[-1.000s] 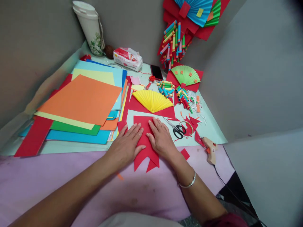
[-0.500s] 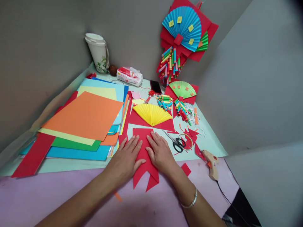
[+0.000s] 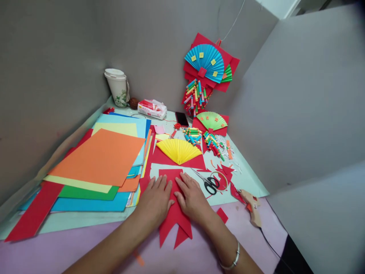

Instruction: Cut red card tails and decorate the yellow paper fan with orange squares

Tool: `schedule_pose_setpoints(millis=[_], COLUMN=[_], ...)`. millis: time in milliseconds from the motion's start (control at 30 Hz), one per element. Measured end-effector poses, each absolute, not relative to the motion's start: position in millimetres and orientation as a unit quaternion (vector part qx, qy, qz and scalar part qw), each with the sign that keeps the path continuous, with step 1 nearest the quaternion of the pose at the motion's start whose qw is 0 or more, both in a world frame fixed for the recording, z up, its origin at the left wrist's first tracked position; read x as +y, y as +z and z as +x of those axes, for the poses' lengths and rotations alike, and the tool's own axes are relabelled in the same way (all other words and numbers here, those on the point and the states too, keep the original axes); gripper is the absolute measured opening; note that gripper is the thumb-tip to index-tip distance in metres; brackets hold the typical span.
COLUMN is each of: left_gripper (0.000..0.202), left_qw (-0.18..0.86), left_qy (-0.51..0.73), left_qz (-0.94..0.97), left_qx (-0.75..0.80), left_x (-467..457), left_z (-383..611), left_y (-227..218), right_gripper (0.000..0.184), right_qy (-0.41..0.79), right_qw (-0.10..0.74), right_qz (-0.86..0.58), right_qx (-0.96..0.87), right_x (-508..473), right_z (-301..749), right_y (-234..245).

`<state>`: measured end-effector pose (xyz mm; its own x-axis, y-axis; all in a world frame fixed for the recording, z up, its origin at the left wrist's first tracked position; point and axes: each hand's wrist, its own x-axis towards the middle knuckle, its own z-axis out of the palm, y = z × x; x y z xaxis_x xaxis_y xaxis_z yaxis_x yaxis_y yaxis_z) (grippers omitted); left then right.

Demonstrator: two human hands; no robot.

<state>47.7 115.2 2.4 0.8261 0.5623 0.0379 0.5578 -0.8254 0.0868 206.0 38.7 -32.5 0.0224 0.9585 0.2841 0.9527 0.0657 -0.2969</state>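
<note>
Pinning red fork-tailed paper strip (image 3: 178,217) lengthwise fore-aft beneath fingers (image 3: 185,179), tails (image 3: 164,231) bodyward, with palm-down left hand (image 3: 155,199) and right hand (image 3: 193,196), fingers slightly spread, gripping nothing.

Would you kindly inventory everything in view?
Paper stack: 1, multicoloured, left
Cup: 1, white, back
Ball: 1, brown, back
Packet: 1, red-white, back
Phone: 1, black, back
Decoration: 1, multicoloured, hanging
Fan: 1, yellow, centre
Smaller fan: 1, green, back
Tubes: many, multicoloured, centre
Scissors: 1, black-handled, right
Ring: 1, tan, right
Scraps: many, red, right
Glue gun: 1, beige, right
Notched paper: count unclear, red, front
Left hand: 1, on paper
Right hand: 1, on paper
</note>
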Motion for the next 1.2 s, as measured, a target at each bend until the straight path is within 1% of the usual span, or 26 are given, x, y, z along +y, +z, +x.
schedule_pose_setpoints(millis=[200,333,433,533,600,633,700,800,900,1000,1100,1167,1200], left_gripper=[0.045,0.038,0.030,0.022,0.017,0.015,0.014,0.016,0.018,0.020,0.017,0.018,0.023], left_qw=[0.037,0.028,0.034,0.062,0.080,0.085,0.100,0.121,0.125,0.112,0.074,0.037,0.024], left_qy=[0.084,0.154,0.226,0.287,0.312,0.328,0.350,0.354,0.334,0.313,0.292,0.259,0.253], left_qz=[0.950,0.943,0.930,0.911,0.899,0.893,0.886,0.886,0.890,0.891,0.882,0.870,0.863], left_qx=[0.297,0.293,0.287,0.290,0.297,0.296,0.287,0.273,0.284,0.310,0.363,0.419,0.436], left_x=[115.1,118.5,120.8,120.5,119.0,118.2,116.8,115.7,116.6,122.1,134.5,145.7,151.7], left_z=[44.1,40.7,39.4,38.1,37.1,36.7,36.1,35.5,34.0,30.8,25.9,21.7,19.4], left_y=[-16.7,-22.9,-21.2,-13.4,-7.3,-4.7,-1.7,-2.8,-6.2,-6.4,-2.3,1.1,2.4], right_gripper=[0.047,0.045,0.038,0.034,0.031,0.030,0.025,0.022,0.022,0.017,0.008,0.011,0.014], right_qy=[0.000,0.008,0.014,0.032,0.095,0.145,0.182,0.250,0.355,0.442,0.496,0.527,0.542], right_qw=[0.214,0.232,0.256,0.277,0.298,0.307,0.313,0.323,0.324,0.333,0.341,0.346,0.350], right_qz=[-0.683,-0.673,-0.665,-0.659,-0.660,-0.664,-0.664,-0.663,-0.660,-0.653,-0.652,-0.647,-0.643], right_qx=[-0.698,-0.702,-0.701,-0.698,-0.683,-0.666,-0.655,-0.628,-0.578,-0.517,-0.461,-0.428,-0.413], right_x=[38.2,37.1,49.0,81.9,113.7,131.0,164.9,207.1,234.6,248.3,251.5,250.4,249.5], right_z=[205.8,208.8,217.9,228.8,232.3,231.9,226.7,210.9,193.9,182.3,177.0,176.0,175.9], right_y=[-37.0,-34.7,-16.7,10.9,26.8,32.3,37.4,32.6,21.6,13.7,11.3,12.0,12.7])
